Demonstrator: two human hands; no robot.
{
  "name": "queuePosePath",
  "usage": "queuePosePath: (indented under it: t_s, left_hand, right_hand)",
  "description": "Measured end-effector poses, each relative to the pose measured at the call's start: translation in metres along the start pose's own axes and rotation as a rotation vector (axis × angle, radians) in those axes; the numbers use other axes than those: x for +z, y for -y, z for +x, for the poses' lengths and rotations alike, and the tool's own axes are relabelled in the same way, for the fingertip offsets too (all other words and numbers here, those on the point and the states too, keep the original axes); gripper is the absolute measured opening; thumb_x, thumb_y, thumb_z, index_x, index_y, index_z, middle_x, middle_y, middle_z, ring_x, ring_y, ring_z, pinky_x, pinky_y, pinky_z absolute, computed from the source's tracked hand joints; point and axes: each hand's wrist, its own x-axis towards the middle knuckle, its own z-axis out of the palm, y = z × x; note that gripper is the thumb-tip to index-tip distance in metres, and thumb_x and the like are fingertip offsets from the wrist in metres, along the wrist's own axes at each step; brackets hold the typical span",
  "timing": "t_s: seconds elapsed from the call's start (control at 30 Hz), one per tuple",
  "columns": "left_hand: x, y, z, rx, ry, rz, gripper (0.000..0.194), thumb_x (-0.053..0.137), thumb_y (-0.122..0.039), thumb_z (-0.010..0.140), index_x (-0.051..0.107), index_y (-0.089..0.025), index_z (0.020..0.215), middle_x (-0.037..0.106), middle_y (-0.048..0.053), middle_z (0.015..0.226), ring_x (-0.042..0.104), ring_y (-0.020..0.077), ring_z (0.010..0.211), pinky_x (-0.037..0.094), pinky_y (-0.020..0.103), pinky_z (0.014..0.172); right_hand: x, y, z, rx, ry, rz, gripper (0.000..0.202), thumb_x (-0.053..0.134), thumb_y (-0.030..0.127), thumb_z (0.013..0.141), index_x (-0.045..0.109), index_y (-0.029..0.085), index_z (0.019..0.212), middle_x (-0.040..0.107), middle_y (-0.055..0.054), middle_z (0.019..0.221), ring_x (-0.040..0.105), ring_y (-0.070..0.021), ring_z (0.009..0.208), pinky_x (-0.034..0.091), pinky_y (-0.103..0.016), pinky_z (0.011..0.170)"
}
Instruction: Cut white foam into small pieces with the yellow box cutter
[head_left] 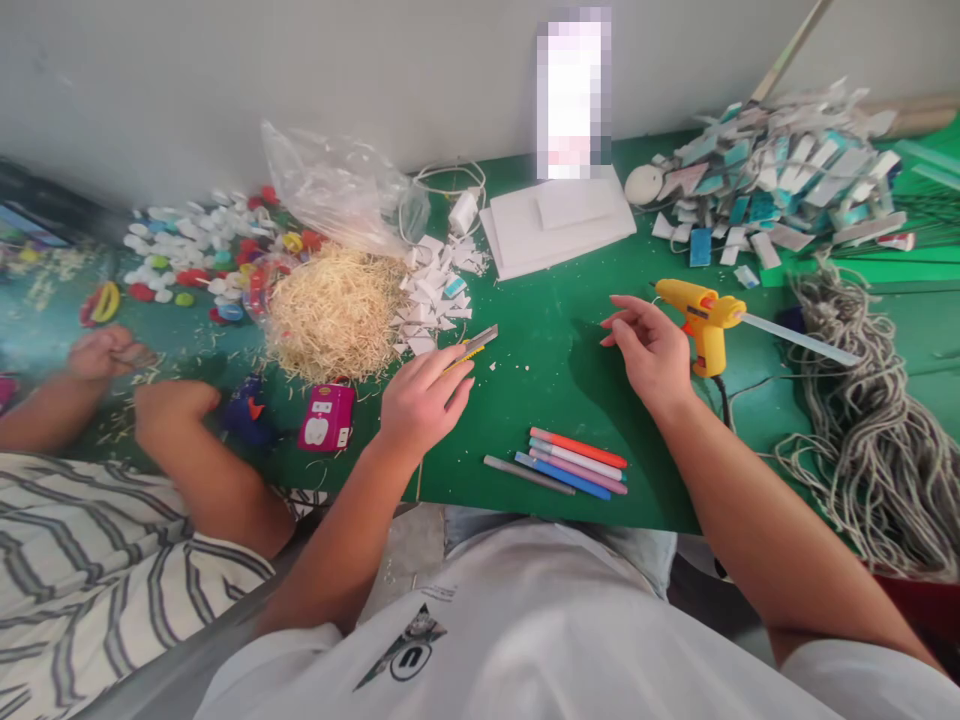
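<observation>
My left hand (421, 402) has its fingers around the handle of a yellow utility knife (471, 352), whose grey blade end points up and right, low over the green table. White paper scraps (429, 300) lie just beyond it. My right hand (651, 350) is held above the table, fingers loosely bent and apart, with nothing in it. Right beside it stands a yellow glue gun (703, 322) with a long glue stick (799, 338) out of its back. Between my forearms lie several felt-tip pens (574, 464).
White sheets (562, 228) lie at the back near a charger (463, 212). A straw heap (337, 312), plastic bag (337, 190) and purple box (327, 417) are left. Cut pieces (787, 190) and grey cord (862, 420) fill the right. A co-worker's hands (109, 352) are far left.
</observation>
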Motion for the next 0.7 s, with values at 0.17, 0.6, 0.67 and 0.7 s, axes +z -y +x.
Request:
queuePosePath:
  t_s: [0.17, 0.6, 0.67, 0.7]
  left_hand:
    - [0.006, 0.008, 0.012, -0.108, 0.181, 0.202, 0.022, 0.058, -0.025, 0.096, 0.075, -0.018, 0.107, 0.078, 0.012, 0.105, 0.071, 0.0294, 0.099, 0.058, 0.041, 0.085]
    - [0.009, 0.016, 0.032, -0.198, 0.133, 0.185, 0.016, 0.053, -0.022, 0.088, 0.067, -0.018, 0.095, 0.069, 0.013, 0.088, 0.067, 0.0324, 0.092, 0.055, 0.044, 0.081]
    - [0.010, 0.016, 0.041, -0.284, -0.005, 0.018, 0.010, 0.054, -0.027, 0.090, 0.061, -0.020, 0.092, 0.067, 0.010, 0.083, 0.067, 0.0277, 0.084, 0.055, 0.040, 0.076]
    - [0.012, 0.015, 0.049, -0.340, -0.066, -0.094, 0.009, 0.055, -0.029, 0.090, 0.057, -0.021, 0.092, 0.065, 0.006, 0.079, 0.066, 0.0242, 0.077, 0.055, 0.037, 0.072]
  right_hand:
    - [0.000, 0.000, 0.000, -0.001, 0.007, 0.007, 0.029, 0.065, 0.034, 0.084, 0.072, 0.023, 0.110, 0.074, 0.000, 0.082, 0.068, -0.0136, 0.063, 0.062, -0.032, 0.063]
    - [-0.002, 0.007, -0.001, 0.017, -0.003, 0.035, 0.028, 0.063, 0.032, 0.081, 0.073, 0.022, 0.105, 0.074, 0.000, 0.079, 0.068, -0.0140, 0.062, 0.061, -0.032, 0.063]
    - [-0.001, 0.007, -0.001, 0.023, 0.003, 0.038, 0.028, 0.063, 0.032, 0.080, 0.073, 0.022, 0.105, 0.074, 0.000, 0.078, 0.068, -0.0144, 0.062, 0.061, -0.032, 0.063]
    - [-0.001, 0.008, 0.000, 0.027, 0.005, 0.041, 0.028, 0.063, 0.032, 0.080, 0.073, 0.022, 0.105, 0.074, 0.000, 0.078, 0.068, -0.0145, 0.062, 0.061, -0.032, 0.063]
